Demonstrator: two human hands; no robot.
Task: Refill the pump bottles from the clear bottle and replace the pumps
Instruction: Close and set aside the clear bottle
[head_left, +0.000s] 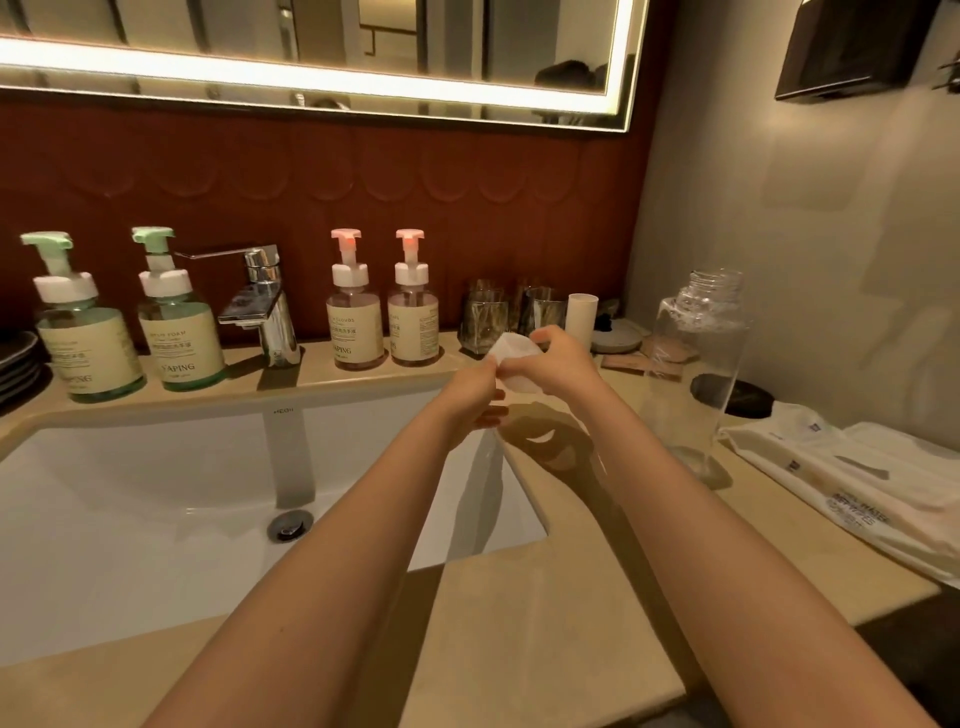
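Together, fingers (546, 336) curled round white cap (513, 359)

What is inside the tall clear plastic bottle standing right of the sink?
The tall clear plastic bottle looks empty; a dark round object behind shows through it. Residue at its base cannot be told.

Sink (130, 519): set into the counter (545, 623), left of centre
Faucet (265, 306): on the counter behind the sink
Left of faucet: first pump bottle (85, 343) and second pump bottle (179, 332) side by side, stacked plates (18, 358) further left
Right of faucet: third pump bottle (356, 322) and fourth pump bottle (414, 322) just beside each other, glasses (483, 319) further right
Clear bottle (696, 364): upright on the counter right of the sink
Packets (857, 478): flat, right of the clear bottle
Hands: left hand (475, 395) and right hand (558, 358) over the sink's right rim, small object (511, 353) between them
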